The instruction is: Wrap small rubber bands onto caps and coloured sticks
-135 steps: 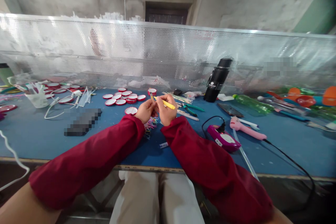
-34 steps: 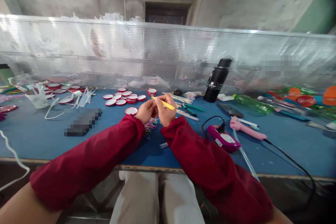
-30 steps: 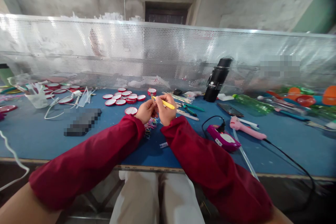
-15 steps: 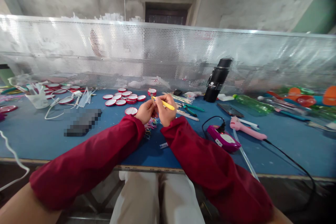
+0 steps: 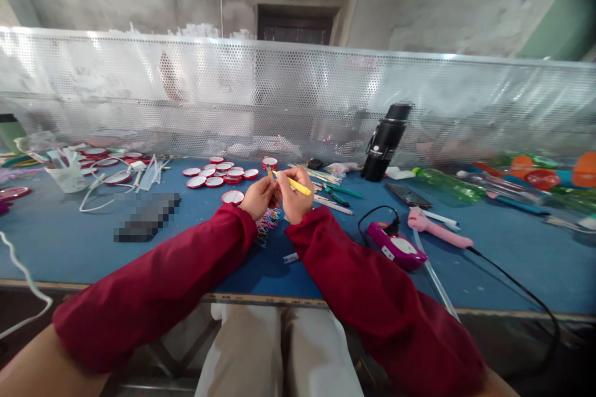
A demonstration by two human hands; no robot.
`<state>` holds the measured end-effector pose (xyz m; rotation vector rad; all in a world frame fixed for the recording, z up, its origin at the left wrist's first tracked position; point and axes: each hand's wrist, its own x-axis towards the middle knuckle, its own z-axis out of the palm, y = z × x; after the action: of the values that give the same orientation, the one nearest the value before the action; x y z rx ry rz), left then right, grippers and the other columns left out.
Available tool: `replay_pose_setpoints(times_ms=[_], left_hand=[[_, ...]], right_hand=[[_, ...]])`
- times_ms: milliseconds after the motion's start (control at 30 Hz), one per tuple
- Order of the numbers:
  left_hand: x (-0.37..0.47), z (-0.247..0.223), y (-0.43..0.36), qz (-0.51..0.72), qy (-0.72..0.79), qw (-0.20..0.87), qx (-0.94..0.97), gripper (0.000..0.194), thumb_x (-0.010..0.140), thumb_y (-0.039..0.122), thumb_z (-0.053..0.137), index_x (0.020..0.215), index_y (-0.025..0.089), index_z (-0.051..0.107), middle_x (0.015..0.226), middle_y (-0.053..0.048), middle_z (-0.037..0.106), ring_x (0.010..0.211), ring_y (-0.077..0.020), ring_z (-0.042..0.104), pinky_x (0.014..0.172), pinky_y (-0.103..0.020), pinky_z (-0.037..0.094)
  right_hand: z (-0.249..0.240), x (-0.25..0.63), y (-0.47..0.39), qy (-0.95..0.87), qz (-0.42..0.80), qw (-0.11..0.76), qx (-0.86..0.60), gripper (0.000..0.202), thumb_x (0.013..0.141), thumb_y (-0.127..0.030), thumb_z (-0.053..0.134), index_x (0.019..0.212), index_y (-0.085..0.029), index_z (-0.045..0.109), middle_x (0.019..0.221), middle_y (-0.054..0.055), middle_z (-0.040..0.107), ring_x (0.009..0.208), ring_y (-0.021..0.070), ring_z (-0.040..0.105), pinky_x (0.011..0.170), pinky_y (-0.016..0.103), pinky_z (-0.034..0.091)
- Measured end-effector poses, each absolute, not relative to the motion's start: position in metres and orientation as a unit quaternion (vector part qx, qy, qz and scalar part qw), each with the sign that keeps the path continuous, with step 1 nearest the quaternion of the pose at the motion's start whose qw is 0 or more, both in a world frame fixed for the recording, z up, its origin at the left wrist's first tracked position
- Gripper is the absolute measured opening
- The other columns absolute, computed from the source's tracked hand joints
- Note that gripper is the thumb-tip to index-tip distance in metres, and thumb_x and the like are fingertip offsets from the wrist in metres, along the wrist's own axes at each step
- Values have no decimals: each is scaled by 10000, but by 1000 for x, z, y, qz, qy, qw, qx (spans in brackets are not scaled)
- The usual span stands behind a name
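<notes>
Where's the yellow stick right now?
In the head view, the yellow stick is near the middle, held in the right hand, close beside the left hand and the colourful strings.

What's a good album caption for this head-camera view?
Left hand and right hand together over a blue table, the right holding a yellow tool, red-rimmed discs beyond.

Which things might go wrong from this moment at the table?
The right hand holds the yellow tool close to the left hand, which pinches a small piece; a slip might hurt a finger.
The black cord of the pink tool hangs over the front edge of the table; a snag could perhaps drag the tool off.
</notes>
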<state>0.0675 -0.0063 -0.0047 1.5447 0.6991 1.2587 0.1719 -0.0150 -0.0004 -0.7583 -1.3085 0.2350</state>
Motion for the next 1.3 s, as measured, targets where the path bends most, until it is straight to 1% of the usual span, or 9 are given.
replay_pose_setpoints(times_ms=[233, 400, 600, 700, 833, 1033, 1300], left_hand=[[68, -3, -10, 522, 292, 486, 637, 236, 876, 372, 566, 786, 167, 493, 568, 36, 517, 426, -70, 469, 426, -200, 336], [68, -4, -7, 523, 291, 488, 635, 244, 878, 383, 563, 780, 170, 494, 573, 38, 522, 431, -73, 485, 433, -203, 356], [68, -2, -10, 521, 296, 487, 635, 213, 881, 345, 561, 783, 168, 497, 575, 34, 530, 440, -71, 483, 439, -197, 356], [68, -2, -9, 525, 292, 488, 634, 239, 868, 371, 581, 772, 169, 497, 580, 35, 532, 434, -66, 474, 432, -197, 348], [68, -4, -7, 521, 293, 493, 632, 261, 860, 409, 587, 792, 173, 500, 592, 35, 542, 446, -73, 497, 445, -200, 375], [68, -3, -9, 522, 293, 491, 633, 247, 866, 386, 583, 783, 171, 496, 559, 38, 513, 437, -74, 475, 432, -200, 346], [68, -3, -8, 520, 296, 495, 630, 254, 865, 403, 579, 798, 169, 506, 585, 36, 534, 440, -75, 487, 441, -205, 367]], right_hand=[[0, 171, -17, -610, 94, 705, -351, 220, 848, -421, 598, 798, -207, 580, 735, 6, 624, 662, 150, 572, 620, 291, 457], [0, 172, -15, -591, 104, 721, -347, 229, 848, -427, 596, 791, -208, 559, 713, 0, 610, 640, 145, 564, 601, 288, 457], [2, 170, -19, -603, 99, 712, -346, 232, 845, -429, 603, 787, -207, 577, 715, 1, 618, 636, 142, 565, 599, 285, 460], [1, 172, -17, -600, 97, 716, -345, 240, 841, -438, 605, 779, -210, 569, 705, -3, 616, 631, 142, 559, 593, 283, 458], [-1, 173, -13, -588, 113, 724, -342, 234, 850, -436, 593, 793, -212, 557, 703, -3, 614, 636, 148, 562, 588, 283, 455], [-1, 171, -17, -612, 87, 700, -356, 223, 851, -425, 595, 789, -211, 589, 726, 4, 622, 674, 156, 573, 624, 293, 454], [0, 172, -15, -594, 108, 716, -349, 237, 854, -437, 587, 788, -210, 560, 699, -8, 610, 635, 144, 566, 597, 282, 456]])
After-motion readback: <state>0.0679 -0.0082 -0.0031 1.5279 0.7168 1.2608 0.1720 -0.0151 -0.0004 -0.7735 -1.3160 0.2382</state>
